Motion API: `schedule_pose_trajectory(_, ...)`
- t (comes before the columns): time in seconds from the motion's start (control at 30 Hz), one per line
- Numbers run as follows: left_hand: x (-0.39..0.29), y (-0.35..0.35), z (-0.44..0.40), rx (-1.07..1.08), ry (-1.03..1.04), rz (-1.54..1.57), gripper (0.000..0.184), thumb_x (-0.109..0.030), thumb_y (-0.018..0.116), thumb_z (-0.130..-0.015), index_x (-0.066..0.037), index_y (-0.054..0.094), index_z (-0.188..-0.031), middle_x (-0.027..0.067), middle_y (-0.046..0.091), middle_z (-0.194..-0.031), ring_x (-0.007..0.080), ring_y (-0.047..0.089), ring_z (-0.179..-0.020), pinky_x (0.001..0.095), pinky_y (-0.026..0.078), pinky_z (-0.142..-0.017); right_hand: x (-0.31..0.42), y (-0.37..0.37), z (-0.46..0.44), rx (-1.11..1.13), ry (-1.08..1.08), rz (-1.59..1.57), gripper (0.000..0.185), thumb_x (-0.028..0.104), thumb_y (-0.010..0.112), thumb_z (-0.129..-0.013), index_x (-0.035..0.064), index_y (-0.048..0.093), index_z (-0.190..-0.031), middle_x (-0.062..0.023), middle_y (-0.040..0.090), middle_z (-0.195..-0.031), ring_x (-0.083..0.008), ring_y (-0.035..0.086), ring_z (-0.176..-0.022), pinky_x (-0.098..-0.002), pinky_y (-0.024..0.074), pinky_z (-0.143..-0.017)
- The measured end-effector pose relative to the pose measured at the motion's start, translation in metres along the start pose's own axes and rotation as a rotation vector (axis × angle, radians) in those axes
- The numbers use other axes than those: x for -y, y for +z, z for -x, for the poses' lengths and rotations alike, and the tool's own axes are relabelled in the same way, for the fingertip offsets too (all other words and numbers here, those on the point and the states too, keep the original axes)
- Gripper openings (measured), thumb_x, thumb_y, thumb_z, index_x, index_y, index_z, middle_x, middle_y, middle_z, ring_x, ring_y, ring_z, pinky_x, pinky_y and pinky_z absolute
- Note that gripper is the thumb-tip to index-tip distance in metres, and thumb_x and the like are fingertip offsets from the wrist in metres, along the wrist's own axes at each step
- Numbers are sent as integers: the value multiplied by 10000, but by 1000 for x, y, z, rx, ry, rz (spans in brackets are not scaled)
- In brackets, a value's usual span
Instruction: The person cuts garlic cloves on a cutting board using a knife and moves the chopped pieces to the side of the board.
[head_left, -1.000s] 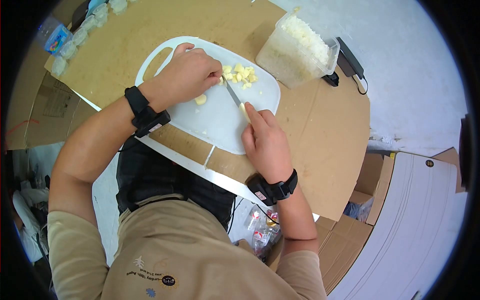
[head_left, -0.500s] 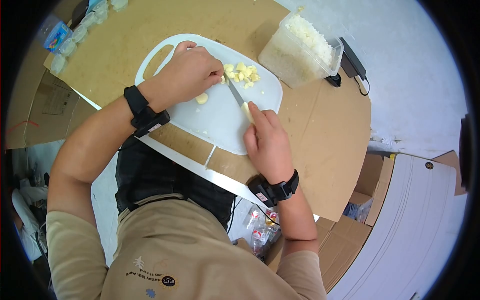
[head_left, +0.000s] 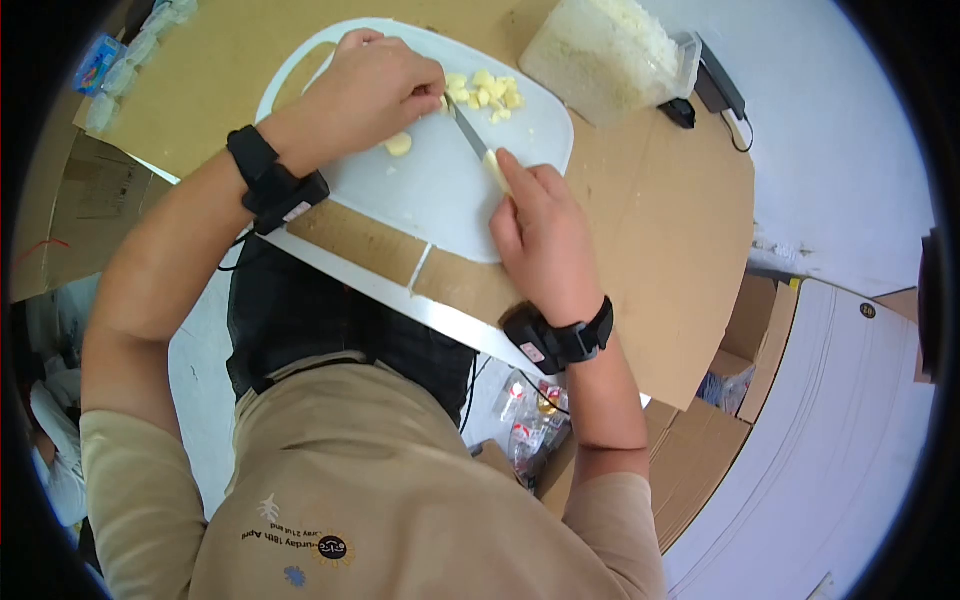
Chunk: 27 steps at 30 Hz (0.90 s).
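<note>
My right hand [head_left: 548, 235] is closed around the pale handle of a small knife [head_left: 470, 135], whose blade points up and left across the white cutting board [head_left: 440, 205]. At the blade's tip, my left hand [head_left: 375, 95] is closed in a pinch, its fingertips down at the board. A sliver of a pale yellow vegetable piece [head_left: 443, 104] shows under those fingertips; the rest is hidden. Just beyond the blade lie several chopped pale yellow pieces [head_left: 490, 92] in a loose group. One rounded slice [head_left: 398, 144] rests below my left hand.
A clear plastic tub of white rice [head_left: 610, 60] stands at the board's far right, with a black power adapter [head_left: 718, 80] beside it. Small clear cups [head_left: 120, 75] and a blue-labelled bottle [head_left: 97, 62] sit far left. Cardboard [head_left: 660, 260] covers the table.
The board and both hands appear higher in the view, as the camera has tilted. Relative to the board, the hands and knife have hardly moved.
</note>
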<state>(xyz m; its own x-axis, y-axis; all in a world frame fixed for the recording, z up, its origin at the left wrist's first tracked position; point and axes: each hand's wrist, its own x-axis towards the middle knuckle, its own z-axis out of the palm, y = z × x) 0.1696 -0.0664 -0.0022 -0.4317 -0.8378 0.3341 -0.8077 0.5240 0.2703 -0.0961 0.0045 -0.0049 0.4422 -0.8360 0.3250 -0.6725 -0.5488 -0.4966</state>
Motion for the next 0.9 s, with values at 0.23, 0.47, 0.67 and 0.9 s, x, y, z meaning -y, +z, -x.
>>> schedule_pose_trajectory(0.23,-1,-1,-2,20,-32,-5,92,-192,759,-945,-101,767,-958,39,713,-878,247,657,-981,437,394,-1078,10,-4,-1,-43,-6,-9,450,27,665,-910,7,688,-1358,-149,663,-1027,-340,700,-811,-425,593,-717)
schedule_pose_trajectory(0.47,1,-1,-2,41,-19,0,90,-187,750,-944,-103,776,-966,52,708,-872,254,654,-972,435,399,-1064,5,-1,2,-4,10,-9,453,32,665,-914,17,689,-1366,-139,661,-1018,-334,697,-791,-424,591,-701)
schedule_pose_trajectory(0.67,-1,-7,-3,71,-17,-11,76,-167,749,-942,-104,775,-976,34,715,-892,254,654,-983,438,397,-1059,4,-1,0,-4,31,9,448,45,662,-917,33,697,-1363,-135,662,-999,-339,698,-781,-431,589,-692)
schedule_pose_trajectory(0.9,-4,-7,3,48,-80,12,76,-146,769,-928,-129,770,-1003,7,734,-979,229,631,-1098,444,393,-1048,3,-1,0,-22,25,18,447,42,659,-913,41,701,-1358,-132,659,-989,-332,696,-785,-431,590,-696)
